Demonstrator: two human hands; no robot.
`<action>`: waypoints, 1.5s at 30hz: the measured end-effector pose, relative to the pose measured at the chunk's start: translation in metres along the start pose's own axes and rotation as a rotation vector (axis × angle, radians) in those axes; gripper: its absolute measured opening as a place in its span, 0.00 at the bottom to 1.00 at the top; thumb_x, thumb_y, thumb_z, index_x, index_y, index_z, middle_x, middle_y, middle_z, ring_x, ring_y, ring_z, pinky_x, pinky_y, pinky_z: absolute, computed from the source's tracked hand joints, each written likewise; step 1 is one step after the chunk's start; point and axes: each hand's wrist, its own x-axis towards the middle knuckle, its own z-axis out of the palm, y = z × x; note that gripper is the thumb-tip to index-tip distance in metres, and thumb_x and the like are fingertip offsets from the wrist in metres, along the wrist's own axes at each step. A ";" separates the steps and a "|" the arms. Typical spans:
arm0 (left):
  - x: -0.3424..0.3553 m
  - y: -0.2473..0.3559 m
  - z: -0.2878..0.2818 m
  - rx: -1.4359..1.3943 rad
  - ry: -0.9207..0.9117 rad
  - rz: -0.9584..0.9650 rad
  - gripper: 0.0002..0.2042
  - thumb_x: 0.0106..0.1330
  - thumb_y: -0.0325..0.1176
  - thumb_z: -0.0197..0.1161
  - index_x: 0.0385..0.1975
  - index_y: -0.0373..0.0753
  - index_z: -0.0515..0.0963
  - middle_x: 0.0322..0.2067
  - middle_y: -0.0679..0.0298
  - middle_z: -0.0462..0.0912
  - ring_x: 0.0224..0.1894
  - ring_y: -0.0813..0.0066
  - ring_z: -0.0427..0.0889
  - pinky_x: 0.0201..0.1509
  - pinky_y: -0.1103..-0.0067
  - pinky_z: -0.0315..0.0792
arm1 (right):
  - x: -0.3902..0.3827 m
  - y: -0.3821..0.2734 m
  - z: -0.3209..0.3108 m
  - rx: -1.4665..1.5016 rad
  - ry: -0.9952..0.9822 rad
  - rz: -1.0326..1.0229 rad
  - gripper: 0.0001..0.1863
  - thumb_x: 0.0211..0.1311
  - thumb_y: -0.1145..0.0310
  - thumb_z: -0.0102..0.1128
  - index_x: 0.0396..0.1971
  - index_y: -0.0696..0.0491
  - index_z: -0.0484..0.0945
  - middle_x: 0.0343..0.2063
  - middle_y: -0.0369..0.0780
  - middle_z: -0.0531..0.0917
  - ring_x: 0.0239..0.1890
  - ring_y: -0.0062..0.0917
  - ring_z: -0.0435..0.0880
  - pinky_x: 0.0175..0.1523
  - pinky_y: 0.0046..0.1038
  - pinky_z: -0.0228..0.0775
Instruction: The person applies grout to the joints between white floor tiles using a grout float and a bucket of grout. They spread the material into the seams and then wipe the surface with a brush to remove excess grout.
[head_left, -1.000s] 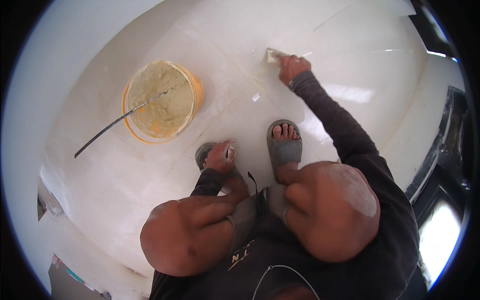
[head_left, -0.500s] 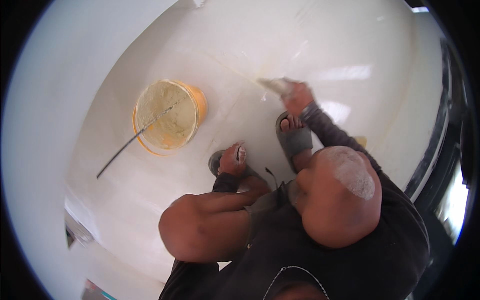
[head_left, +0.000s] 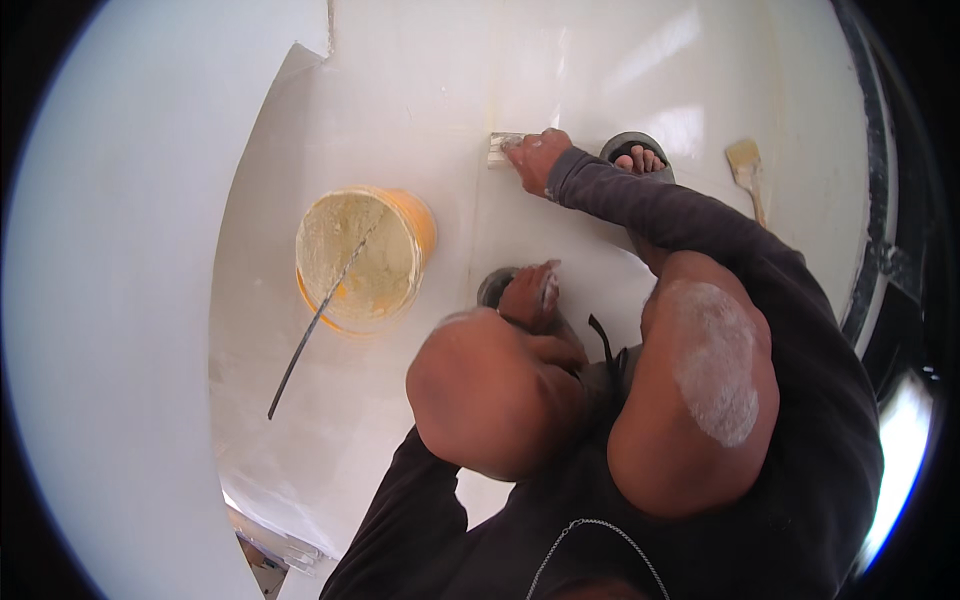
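Observation:
My right hand [head_left: 540, 160] grips a pale, flat, rectangular scraper [head_left: 498, 150] against the glossy pale floor [head_left: 500, 80], along a faint line. My left hand [head_left: 530, 298], smeared with white, is curled low beside my left sandal [head_left: 490, 287]; whatever it holds is unclear. To the left of both hands stands an orange bucket [head_left: 427, 238] of cream-coloured paste [head_left: 360, 280], with a long dark rod [head_left: 300, 355] slanting out over its rim. A paintbrush [head_left: 743, 160] lies on the floor beyond my right forearm.
A white curved-looking wall or ledge [head_left: 120, 300] runs down the left side, with a small corner near the top. My bent knees fill the lower middle, and my right sandal [head_left: 620, 150] is just right of the scraper. A dark frame [head_left: 880, 260] edges the far right.
My right hand has moved the scraper leftward across the floor. The view has turned, so the bucket and my legs sit further right in the picture, and the paintbrush now shows.

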 end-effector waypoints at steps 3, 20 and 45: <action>0.004 0.006 -0.004 0.012 0.045 -0.052 0.15 0.65 0.36 0.47 0.49 0.40 0.70 0.36 0.53 0.76 0.43 0.54 0.73 0.49 0.65 0.66 | -0.013 -0.007 -0.006 0.129 0.062 -0.002 0.23 0.51 0.70 0.50 0.51 0.44 0.73 0.41 0.48 0.79 0.40 0.41 0.81 0.42 0.38 0.73; 0.014 0.001 -0.006 -0.002 0.118 -0.042 0.15 0.61 0.35 0.49 0.47 0.40 0.71 0.34 0.54 0.77 0.39 0.53 0.74 0.45 0.65 0.68 | 0.042 0.045 -0.041 0.050 0.279 0.309 0.23 0.53 0.67 0.50 0.52 0.42 0.72 0.44 0.46 0.78 0.44 0.41 0.79 0.48 0.38 0.71; 0.013 0.002 -0.003 0.034 0.133 -0.065 0.15 0.62 0.36 0.49 0.45 0.38 0.74 0.37 0.50 0.77 0.41 0.50 0.75 0.47 0.65 0.69 | -0.041 0.015 0.061 -0.186 0.603 0.034 0.23 0.55 0.71 0.46 0.54 0.53 0.70 0.51 0.45 0.76 0.53 0.35 0.74 0.59 0.32 0.63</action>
